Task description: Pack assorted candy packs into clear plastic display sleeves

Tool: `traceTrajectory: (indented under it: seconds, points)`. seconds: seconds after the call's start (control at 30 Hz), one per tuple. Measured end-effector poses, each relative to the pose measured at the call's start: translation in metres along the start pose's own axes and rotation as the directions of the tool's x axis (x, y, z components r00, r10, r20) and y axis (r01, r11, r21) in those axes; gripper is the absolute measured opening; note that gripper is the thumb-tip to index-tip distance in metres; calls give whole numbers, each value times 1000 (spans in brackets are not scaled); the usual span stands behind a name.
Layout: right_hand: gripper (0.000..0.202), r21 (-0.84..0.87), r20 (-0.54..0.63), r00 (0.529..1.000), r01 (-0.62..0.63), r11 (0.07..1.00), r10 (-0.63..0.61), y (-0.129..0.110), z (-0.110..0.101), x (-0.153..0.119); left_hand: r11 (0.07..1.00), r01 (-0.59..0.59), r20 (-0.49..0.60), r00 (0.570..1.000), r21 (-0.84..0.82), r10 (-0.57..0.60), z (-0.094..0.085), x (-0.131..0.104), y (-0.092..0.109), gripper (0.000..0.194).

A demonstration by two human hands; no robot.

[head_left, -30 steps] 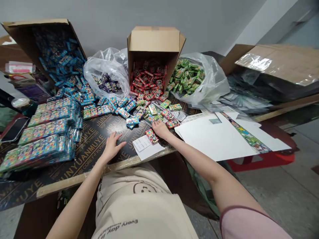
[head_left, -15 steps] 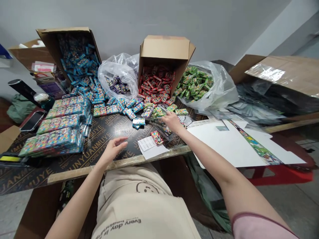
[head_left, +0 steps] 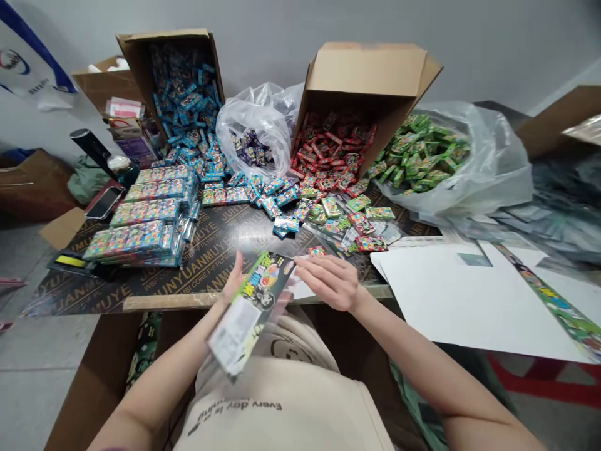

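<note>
A printed plastic pouch (head_left: 256, 300), black and green with a pale window, is held tilted above the table's front edge. My right hand (head_left: 331, 282) pinches its upper right corner. My left hand (head_left: 233, 280) is at the pouch's left side, thumb up, its other fingers mostly hidden behind the pouch. Behind the pouch, a white paper (head_left: 303, 288) and a small red packet (head_left: 317, 250) are partly covered by my right hand. Further back, small green and red packets (head_left: 370, 243) lie on more flat pouches (head_left: 335, 228).
Stacks of packed pouches (head_left: 131, 241) stand at the left. Behind are a box of blue packets (head_left: 188, 100), a bag of purple packets (head_left: 253, 147), a box of red packets (head_left: 335, 147) and a bag of green packets (head_left: 427, 153). White card sheets (head_left: 436, 294) lie right.
My right hand has picked up a pouch and brought it back toward my body. My left hand has moved to the pouch's side. The view has shifted left.
</note>
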State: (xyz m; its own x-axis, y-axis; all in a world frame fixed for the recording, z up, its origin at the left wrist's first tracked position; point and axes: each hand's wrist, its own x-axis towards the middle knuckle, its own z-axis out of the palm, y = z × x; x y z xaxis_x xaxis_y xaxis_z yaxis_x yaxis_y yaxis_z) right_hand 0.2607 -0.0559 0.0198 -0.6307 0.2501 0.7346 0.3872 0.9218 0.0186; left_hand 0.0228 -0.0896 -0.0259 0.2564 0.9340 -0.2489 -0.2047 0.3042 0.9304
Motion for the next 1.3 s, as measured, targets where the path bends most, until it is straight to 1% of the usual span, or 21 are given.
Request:
traceTrajectory:
  seconds: [0.07,0.13,0.2,0.27,0.33,0.4,0.47,0.53,0.57,0.63,0.73,0.8,0.83,0.9,1.0,1.03,1.1,1.17,1.2,1.23,1.3]
  points:
    - [29,10,12,999,37,999,-37,2,17,-9,984,78,76,995,-159,-66,8,-13,8,100]
    - [28,27,-3,1000,22,999,-22,5,29,-18,912,220,230,962,-346,-145,11,-24,17,109]
    - [27,90,4,999,-49,995,49,5,36,-21,852,304,327,930,-425,-168,10,-30,23,105]
    - [28,166,-11,985,-166,972,171,2,41,-18,855,285,300,940,-433,-162,7,-31,26,89]
    - [26,232,-79,937,-313,921,339,-5,44,-9,885,221,210,967,-410,-144,3,-29,25,72]
    - [19,321,-118,848,-459,829,516,-12,50,4,916,174,149,981,-362,-128,1,-25,20,64]
    - [21,439,-68,764,-555,707,642,-18,57,16,948,138,125,987,-287,-105,2,-23,15,62]
    - [34,522,22,716,-603,603,698,-20,65,24,979,96,112,991,-180,-77,3,-22,12,62]
    - [36,539,68,709,-618,572,702,-20,68,26,988,80,103,992,-130,-67,4,-22,11,64]
    - [33,531,153,726,-633,564,671,-19,71,27,995,68,80,995,-75,-62,3,-22,10,70]
    - [33,506,262,800,-590,629,539,-18,71,27,997,28,24,999,-67,-27,-3,-24,9,80]
    - [30,495,341,829,-559,665,444,-19,68,26,1000,-16,-5,1000,-19,16,-7,-26,7,82]
    - [30,481,381,825,-562,673,418,-20,66,26,999,-26,-7,1000,18,26,-8,-28,6,81]
    - [37,433,451,790,-600,672,415,-21,64,27,996,-20,10,1000,81,19,-8,-31,5,70]
    - [62,422,477,748,-655,627,461,-21,64,27,987,-56,-9,998,151,58,-7,-34,6,49]
    - [69,454,442,753,-657,603,488,-21,66,27,980,-90,-40,994,175,98,-8,-33,7,44]
    - [76,537,302,747,-647,541,593,-19,72,25,966,-139,-133,976,216,170,-12,-31,8,37]
    - [83,621,200,680,-645,445,706,-20,80,22,967,-146,-222,956,211,193,-18,-29,7,33]
    - [85,662,217,643,-650,373,734,-21,85,21,968,-147,-248,949,202,195,-21,-28,7,32]
    - [84,697,286,621,-657,285,730,-23,90,19,966,-153,-252,946,207,203,-23,-27,6,32]
    - [71,729,468,603,-677,104,646,-27,97,18,940,-179,-221,943,291,248,-24,-26,6,30]
